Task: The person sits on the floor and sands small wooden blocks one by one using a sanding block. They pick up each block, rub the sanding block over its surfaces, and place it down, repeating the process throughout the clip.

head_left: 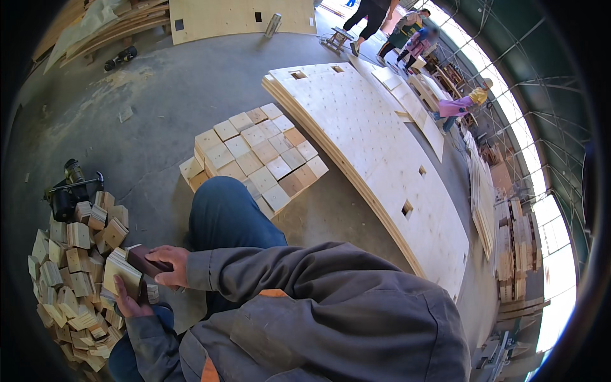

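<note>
My left hand [130, 304] is closed around a pale layered wooden block [122, 272], holding it up beside my knee. In my right hand [170, 264] is a dark reddish-brown sanding block [142, 260], gripped between thumb and fingers against the upper edge of the wooden block. Just left of both hands lies a loose heap of similar wooden blocks [79, 261]. Beyond my knee, more blocks stand in neat rows as a stack [254, 153].
A black-green power tool [71, 191] sits behind the heap. Large stacked plywood panels [382, 165] with square holes stretch along the right. Another plywood sheet [223, 22] lies at the far side, near a dark tool [121, 57]. Several people [461, 105] are farther off.
</note>
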Demonstrator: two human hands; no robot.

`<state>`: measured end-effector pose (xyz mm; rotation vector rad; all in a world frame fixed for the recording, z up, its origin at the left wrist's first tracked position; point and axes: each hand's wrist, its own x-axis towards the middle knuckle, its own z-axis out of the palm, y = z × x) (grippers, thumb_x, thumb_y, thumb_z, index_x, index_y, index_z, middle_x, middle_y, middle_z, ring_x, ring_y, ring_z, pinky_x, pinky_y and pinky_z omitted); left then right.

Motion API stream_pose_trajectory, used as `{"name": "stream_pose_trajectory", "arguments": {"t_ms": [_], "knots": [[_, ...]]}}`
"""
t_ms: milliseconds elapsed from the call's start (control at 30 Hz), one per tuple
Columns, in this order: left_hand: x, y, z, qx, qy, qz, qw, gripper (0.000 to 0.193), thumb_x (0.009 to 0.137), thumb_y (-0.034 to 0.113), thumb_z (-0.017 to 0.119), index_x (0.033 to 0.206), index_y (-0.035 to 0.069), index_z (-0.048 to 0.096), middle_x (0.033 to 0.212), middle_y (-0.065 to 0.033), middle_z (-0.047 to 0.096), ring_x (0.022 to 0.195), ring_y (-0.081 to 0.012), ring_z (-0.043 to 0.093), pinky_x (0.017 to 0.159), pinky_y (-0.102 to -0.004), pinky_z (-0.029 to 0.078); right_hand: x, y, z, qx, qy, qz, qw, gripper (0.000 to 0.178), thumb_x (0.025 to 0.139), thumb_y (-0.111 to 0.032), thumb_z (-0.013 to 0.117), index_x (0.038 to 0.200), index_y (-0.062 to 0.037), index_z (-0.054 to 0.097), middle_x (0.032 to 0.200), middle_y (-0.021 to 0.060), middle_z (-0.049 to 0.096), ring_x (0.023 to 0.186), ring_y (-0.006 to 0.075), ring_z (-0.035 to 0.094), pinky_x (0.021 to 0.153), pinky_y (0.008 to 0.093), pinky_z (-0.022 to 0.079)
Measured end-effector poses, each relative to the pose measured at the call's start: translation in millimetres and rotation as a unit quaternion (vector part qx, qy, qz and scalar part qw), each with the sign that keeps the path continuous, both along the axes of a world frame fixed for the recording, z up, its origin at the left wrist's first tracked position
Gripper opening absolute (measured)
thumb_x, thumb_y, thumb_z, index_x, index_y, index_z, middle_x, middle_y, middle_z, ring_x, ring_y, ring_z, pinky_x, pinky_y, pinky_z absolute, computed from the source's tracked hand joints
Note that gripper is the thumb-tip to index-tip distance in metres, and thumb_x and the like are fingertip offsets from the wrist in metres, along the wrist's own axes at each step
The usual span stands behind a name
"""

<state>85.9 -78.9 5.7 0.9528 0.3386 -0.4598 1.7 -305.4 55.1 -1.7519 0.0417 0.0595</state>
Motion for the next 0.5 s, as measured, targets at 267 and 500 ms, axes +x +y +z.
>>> {"name": "stream_pose_trajectory", "arguments": {"t_ms": [267, 500], "knots": [[-4, -7, 11, -0.028, 0.011, -0.009, 1.0, 0.067, 0.089, 0.046, 0.069, 0.136, 0.003, 0.048, 0.13, -0.0114, 0.057, 0.115, -0.0241, 0.058, 0.097, -0.0371, 0.048, 2, 1, -9, 0.021, 0.014, -0.008, 1.0, 0.064, 0.08, -0.026, 0.074, 0.136, -0.0033, 0.054, 0.14, 0.0233, 0.047, 0.119, 0.0371, 0.058, 0.099, 0.0411, 0.049], [1, -8, 8, -0.019, 0.01, -0.003, 1.0, 0.067, 0.089, 0.047, 0.069, 0.134, 0.002, 0.05, 0.127, -0.011, 0.059, 0.113, -0.0235, 0.058, 0.096, -0.0371, 0.048, 3, -1, -5, 0.026, 0.011, -0.008, 1.0, 0.063, 0.082, -0.027, 0.072, 0.136, -0.003, 0.053, 0.14, 0.0235, 0.047, 0.121, 0.0374, 0.056, 0.1, 0.0417, 0.047]]}}
